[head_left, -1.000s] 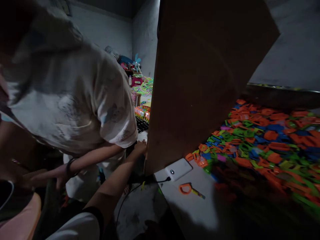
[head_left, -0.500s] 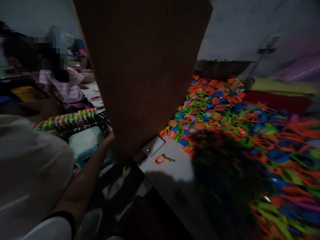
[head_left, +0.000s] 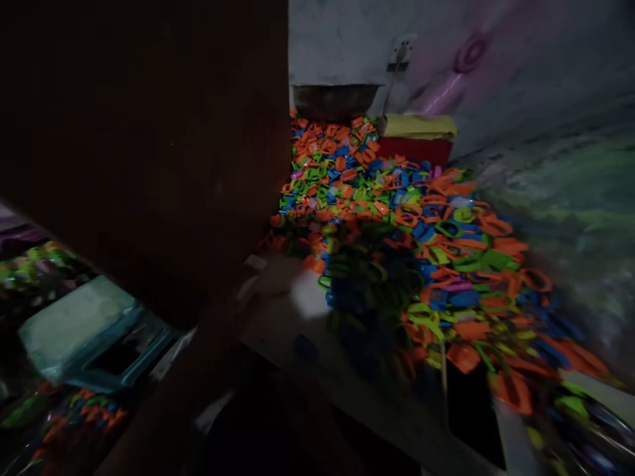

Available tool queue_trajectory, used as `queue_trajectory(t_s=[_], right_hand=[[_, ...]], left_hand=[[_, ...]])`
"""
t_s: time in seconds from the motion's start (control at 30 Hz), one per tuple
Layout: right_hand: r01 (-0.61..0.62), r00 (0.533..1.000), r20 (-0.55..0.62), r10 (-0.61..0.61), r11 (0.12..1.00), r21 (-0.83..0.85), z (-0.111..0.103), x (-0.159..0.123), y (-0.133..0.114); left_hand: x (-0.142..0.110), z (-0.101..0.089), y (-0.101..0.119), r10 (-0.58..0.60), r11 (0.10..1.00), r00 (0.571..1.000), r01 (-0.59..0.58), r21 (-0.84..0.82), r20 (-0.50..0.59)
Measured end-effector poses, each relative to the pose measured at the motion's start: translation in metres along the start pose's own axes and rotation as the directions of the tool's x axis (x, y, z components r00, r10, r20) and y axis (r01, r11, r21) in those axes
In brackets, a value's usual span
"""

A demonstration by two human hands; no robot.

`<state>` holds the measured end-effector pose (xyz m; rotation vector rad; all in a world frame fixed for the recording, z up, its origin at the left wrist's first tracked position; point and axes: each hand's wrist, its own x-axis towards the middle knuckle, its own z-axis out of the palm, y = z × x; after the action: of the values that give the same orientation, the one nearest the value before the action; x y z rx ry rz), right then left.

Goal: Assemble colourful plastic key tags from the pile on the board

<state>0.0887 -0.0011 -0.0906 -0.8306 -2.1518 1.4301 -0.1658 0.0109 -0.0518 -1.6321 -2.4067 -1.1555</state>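
A tall brown board [head_left: 149, 145] stands upright and fills the left half of the view. My left forearm [head_left: 163, 396] shows only as a dim shape that reaches up towards the board's lower edge. The hand itself is lost in the dark and blur, so I cannot make out its fingers. My right hand is out of view. To the right of the board, a wide heap of orange, green and blue plastic pieces [head_left: 397, 218] covers a pale tabletop [head_left: 307, 297].
A metal bowl [head_left: 332, 99] sits at the far end of the heap, beside a yellow-topped red box [head_left: 417, 139]. A pale teal box [head_left: 79, 330] lies low at the left among more coloured pieces. A grey wall with a socket [head_left: 399, 53] is behind.
The view has swung to the right and grown darker and blurred. The other people at the left have left the picture, and the board now covers the left half.
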Motion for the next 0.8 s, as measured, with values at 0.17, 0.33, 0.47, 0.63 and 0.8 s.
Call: queue_trajectory(t_s=[0.17, 0.33, 0.47, 0.63, 0.8], right_hand=[[0.063, 0.925, -0.349, -0.15, 0.966, -0.25, -0.035, -0.028, 0.016], [0.025, 0.86, -0.426, -0.28, 0.858, -0.513, -0.049, -0.048, 0.035], [-0.094, 0.904, -0.37, -0.212, 0.748, -0.656, -0.047, -0.039, 0.035], [-0.192, 0.949, -0.311, -0.058, 0.675, -0.712, -0.042, -0.017, 0.024], [-0.167, 0.962, -0.271, -0.033, 0.712, -0.682, -0.036, 0.006, 0.022]], left_hand=[[-0.003, 0.038, 0.0, 0.005, 1.0, 0.991, -0.003, -0.014, 0.136], [-0.005, 0.052, -0.008, -0.03, 0.999, 0.979, 0.035, -0.024, 0.203], [-0.009, 0.051, 0.002, -0.071, 0.995, 0.978, 0.083, -0.055, 0.194], [-0.039, 0.049, 0.033, 0.076, 0.972, 0.962, -0.012, -0.236, 0.263], [-0.057, 0.051, 0.047, 0.224, 0.975, 0.886, -0.2, -0.1, 0.407]])
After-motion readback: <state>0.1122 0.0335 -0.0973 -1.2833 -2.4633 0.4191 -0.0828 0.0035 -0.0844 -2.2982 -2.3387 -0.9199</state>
